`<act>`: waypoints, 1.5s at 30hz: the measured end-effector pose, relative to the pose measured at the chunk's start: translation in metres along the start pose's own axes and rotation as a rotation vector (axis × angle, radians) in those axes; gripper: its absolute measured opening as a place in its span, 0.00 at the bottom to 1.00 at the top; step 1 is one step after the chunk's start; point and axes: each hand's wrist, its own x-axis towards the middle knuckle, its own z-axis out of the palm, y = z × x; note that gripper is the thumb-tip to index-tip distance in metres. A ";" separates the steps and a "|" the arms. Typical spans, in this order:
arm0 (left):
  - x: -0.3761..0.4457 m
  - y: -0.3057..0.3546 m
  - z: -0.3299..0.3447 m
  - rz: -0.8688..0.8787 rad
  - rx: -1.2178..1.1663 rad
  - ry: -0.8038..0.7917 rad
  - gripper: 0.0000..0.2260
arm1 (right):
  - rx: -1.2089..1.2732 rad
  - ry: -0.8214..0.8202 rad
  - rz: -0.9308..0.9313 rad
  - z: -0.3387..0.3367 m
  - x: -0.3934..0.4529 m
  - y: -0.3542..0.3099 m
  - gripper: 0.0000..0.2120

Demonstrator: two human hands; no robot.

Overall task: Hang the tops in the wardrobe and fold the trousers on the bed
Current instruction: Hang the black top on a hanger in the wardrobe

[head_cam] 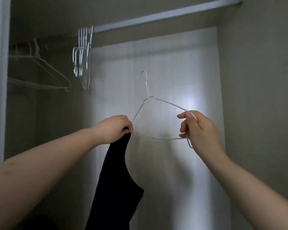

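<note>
Head view, left hand (114, 128) gripping black top (113, 183), right hand (198, 128) pinching white wire hanger (158, 103), wardrobe rail (156, 15) above

Hands (114, 128) (198, 128) hold hanger (156, 103) and black top (116, 180).

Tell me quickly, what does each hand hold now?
Left hand: grips the black top and the left end of the white hanger.
Right hand: pinches the hanger's right end.

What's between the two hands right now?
Head view: only the white wire hanger, spanning from left hand, which also grips the black top, to right hand.
</note>
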 end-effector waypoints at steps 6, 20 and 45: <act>-0.016 0.001 0.040 0.014 0.321 -0.280 0.08 | -0.029 -0.070 0.094 -0.023 -0.040 0.007 0.16; -0.050 -0.048 0.107 -0.510 0.179 -0.383 0.12 | 0.269 -0.071 0.204 -0.033 -0.076 0.025 0.20; -0.063 -0.093 0.092 -0.751 -0.770 0.132 0.12 | 0.301 -0.118 0.083 -0.022 -0.063 0.045 0.12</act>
